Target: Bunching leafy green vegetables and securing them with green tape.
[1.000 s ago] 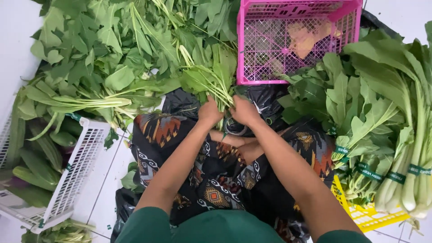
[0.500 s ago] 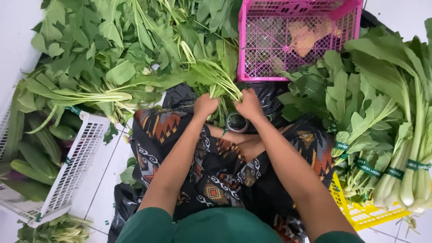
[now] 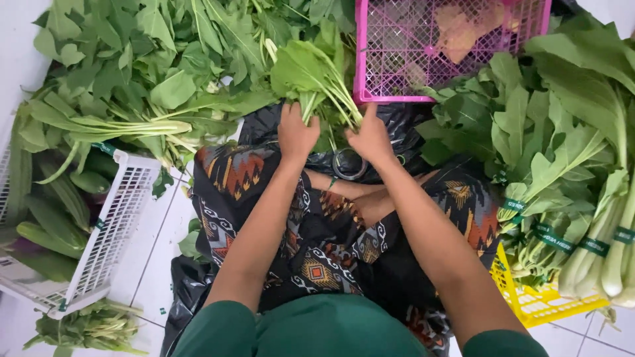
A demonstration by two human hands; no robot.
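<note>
Two hands gather a bunch of leafy greens above a patterned lap.

The left hand (image 3: 296, 132) and right hand (image 3: 370, 135) both close around the stems of the bunch of greens (image 3: 314, 76), which lies just below the pink crate (image 3: 360, 59). The fingertips are hidden under the stalks, so the exact grip is unclear. A tape roll (image 3: 348, 165) is half covered by the right wrist. The white crate (image 3: 109, 231) and the yellow crate (image 3: 539, 301) are cut off or buried under vegetables.
</note>
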